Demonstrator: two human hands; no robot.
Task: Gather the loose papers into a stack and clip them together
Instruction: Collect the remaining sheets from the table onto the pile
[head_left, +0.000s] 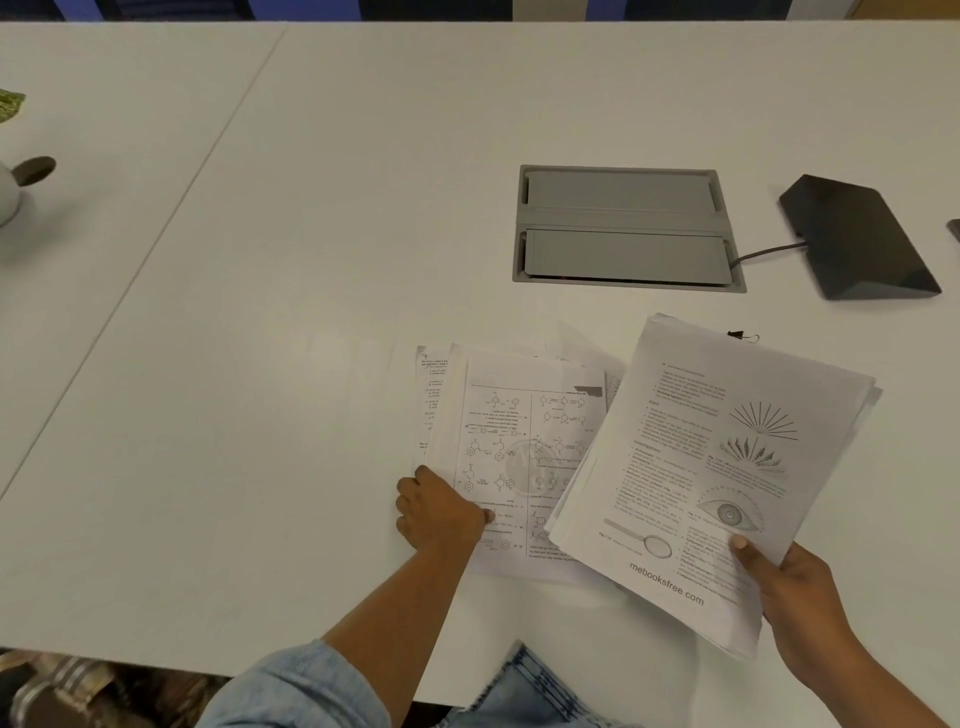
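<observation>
Several loose printed sheets (519, 447) with chemistry diagrams lie fanned on the white table (260, 312). My left hand (439, 514) grips their lower left edge, thumb on top. My right hand (784, 582) holds a thicker stack of papers (711, 467) by its lower right corner, tilted and raised over the right side of the loose sheets. Its top page shows an eye drawing. A small black binder clip (742, 336) lies on the table just beyond the held stack, partly hidden by it.
A grey cable hatch (626, 228) is set into the table behind the papers. A dark wedge-shaped device (857, 239) with a cable sits at the right. A white pot (10, 192) stands at the far left edge. The table's near edge runs by my arms.
</observation>
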